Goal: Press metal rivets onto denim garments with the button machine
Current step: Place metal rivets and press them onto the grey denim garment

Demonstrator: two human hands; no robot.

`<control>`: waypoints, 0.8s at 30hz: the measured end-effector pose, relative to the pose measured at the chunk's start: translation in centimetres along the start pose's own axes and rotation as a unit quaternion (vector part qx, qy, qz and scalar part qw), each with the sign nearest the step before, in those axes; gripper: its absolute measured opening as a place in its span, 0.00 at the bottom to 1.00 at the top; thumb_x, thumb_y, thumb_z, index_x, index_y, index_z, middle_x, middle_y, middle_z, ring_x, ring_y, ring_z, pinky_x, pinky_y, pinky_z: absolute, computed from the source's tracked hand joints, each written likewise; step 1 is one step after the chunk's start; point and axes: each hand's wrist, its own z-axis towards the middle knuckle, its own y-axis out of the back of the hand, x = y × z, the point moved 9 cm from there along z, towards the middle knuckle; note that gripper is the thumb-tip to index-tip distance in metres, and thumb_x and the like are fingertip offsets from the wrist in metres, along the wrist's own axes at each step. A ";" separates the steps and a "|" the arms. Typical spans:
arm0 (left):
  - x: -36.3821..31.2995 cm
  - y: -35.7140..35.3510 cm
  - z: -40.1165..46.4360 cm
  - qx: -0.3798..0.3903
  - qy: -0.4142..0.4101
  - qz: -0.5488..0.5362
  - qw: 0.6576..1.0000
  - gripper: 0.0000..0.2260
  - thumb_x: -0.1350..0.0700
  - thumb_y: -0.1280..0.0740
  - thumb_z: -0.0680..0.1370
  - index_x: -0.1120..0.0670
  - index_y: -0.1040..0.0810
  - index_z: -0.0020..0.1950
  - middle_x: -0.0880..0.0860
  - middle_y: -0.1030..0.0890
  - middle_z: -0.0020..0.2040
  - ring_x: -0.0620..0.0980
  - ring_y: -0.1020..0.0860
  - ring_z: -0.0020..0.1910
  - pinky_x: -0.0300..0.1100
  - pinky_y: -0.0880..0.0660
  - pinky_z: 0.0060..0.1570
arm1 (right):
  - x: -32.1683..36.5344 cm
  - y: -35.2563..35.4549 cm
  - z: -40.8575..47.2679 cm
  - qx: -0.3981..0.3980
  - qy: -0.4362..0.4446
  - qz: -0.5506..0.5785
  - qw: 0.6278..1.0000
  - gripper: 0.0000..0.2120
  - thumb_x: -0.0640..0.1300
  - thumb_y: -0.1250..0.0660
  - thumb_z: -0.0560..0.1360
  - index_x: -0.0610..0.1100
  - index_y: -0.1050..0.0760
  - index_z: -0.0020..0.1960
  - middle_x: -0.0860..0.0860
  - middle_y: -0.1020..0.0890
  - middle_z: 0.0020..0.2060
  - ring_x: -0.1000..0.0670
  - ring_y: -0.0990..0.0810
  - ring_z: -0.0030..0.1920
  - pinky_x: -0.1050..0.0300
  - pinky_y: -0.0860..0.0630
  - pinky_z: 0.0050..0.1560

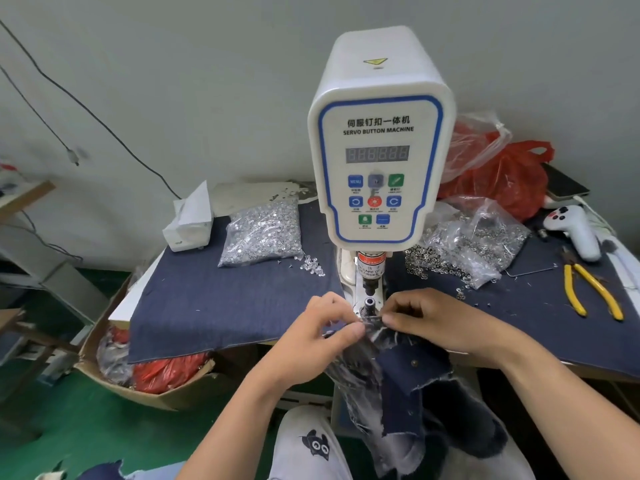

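A white servo button machine (379,140) stands at the table's middle, its lower die (369,302) just in front of my hands. A dark denim garment (405,375) hangs from the die area down over my lap, with one brass rivet (414,364) set in it. My left hand (322,336) pinches the garment's top edge from the left, thumb and fingers curled on the cloth. From the right, my right hand (426,317) pinches the same edge right beside the die. The cloth between the fingertips is partly hidden.
A bag of silver rivet parts (263,233) lies left of the machine, with loose ones (311,265) nearby. Bagged metal rings (467,251) lie right, yellow pliers (588,292) farther right. A white box (188,223), red bags (502,178) and a floor carton (145,375) surround the denim-covered table (225,306).
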 end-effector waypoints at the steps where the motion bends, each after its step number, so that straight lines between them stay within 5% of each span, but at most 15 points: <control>1: 0.3 0.1 -0.2 0.008 0.006 -0.058 0.998 0.08 0.42 0.32 0.82 0.42 0.20 0.45 0.45 0.22 0.51 0.47 0.25 0.57 0.42 0.32 0.61 | -0.2 -0.1 -0.1 0.018 -0.003 -0.005 1.000 0.04 0.47 0.31 0.81 0.50 0.17 0.52 0.54 0.14 0.45 0.59 0.20 0.45 0.63 0.27 0.50; 4: 1.8 -0.5 -0.9 0.034 0.059 -0.213 0.975 0.13 0.42 0.30 0.81 0.50 0.21 0.47 0.54 0.20 0.49 0.51 0.22 0.48 0.50 0.28 0.54 | -1.1 0.8 -0.1 0.018 -0.016 0.029 0.999 0.08 0.43 0.29 0.80 0.52 0.19 0.58 0.52 0.15 0.45 0.57 0.18 0.46 0.65 0.24 0.51; 6: 2.7 -0.6 -0.9 0.037 0.090 -0.233 0.968 0.14 0.41 0.29 0.80 0.50 0.23 0.45 0.54 0.20 0.45 0.50 0.22 0.44 0.47 0.28 0.49 | -2.9 4.3 0.7 -0.114 -0.038 -0.060 0.991 0.09 0.40 0.31 0.80 0.53 0.19 0.56 0.51 0.15 0.44 0.52 0.17 0.47 0.59 0.23 0.50; 9: 3.7 -0.3 -0.8 0.035 0.123 -0.242 0.962 0.12 0.43 0.29 0.79 0.50 0.24 0.42 0.51 0.23 0.39 0.47 0.26 0.37 0.43 0.30 0.41 | -6.1 10.2 0.7 -0.299 -0.162 -0.328 0.881 0.11 0.39 0.36 0.81 0.47 0.21 0.60 0.44 0.16 0.52 0.39 0.19 0.54 0.49 0.24 0.51; 11: 3.9 -0.3 -0.6 0.040 0.130 -0.248 0.959 0.10 0.45 0.30 0.78 0.50 0.24 0.41 0.50 0.24 0.39 0.47 0.27 0.37 0.42 0.31 0.41 | -8.0 11.4 1.0 -0.300 -0.219 -0.401 0.837 0.09 0.40 0.35 0.80 0.43 0.22 0.59 0.40 0.18 0.52 0.35 0.20 0.55 0.45 0.22 0.51; 19: 3.8 -0.3 -0.1 0.083 0.147 -0.241 0.956 0.09 0.54 0.32 0.78 0.57 0.15 0.50 0.55 0.16 0.45 0.50 0.19 0.44 0.41 0.23 0.50 | -8.0 11.1 1.5 -0.322 -0.183 -0.443 0.817 0.03 0.39 0.31 0.78 0.41 0.19 0.46 0.42 0.16 0.42 0.36 0.17 0.46 0.45 0.20 0.45; 24: 3.2 -1.5 0.5 0.128 0.203 -0.216 0.947 0.30 0.51 0.40 0.70 0.68 0.19 0.65 0.70 0.18 0.60 0.53 0.20 0.47 0.38 0.21 0.48 | -7.7 11.2 2.1 -0.322 -0.184 -0.407 0.835 0.10 0.51 0.32 0.80 0.43 0.21 0.52 0.43 0.17 0.46 0.37 0.18 0.49 0.46 0.22 0.46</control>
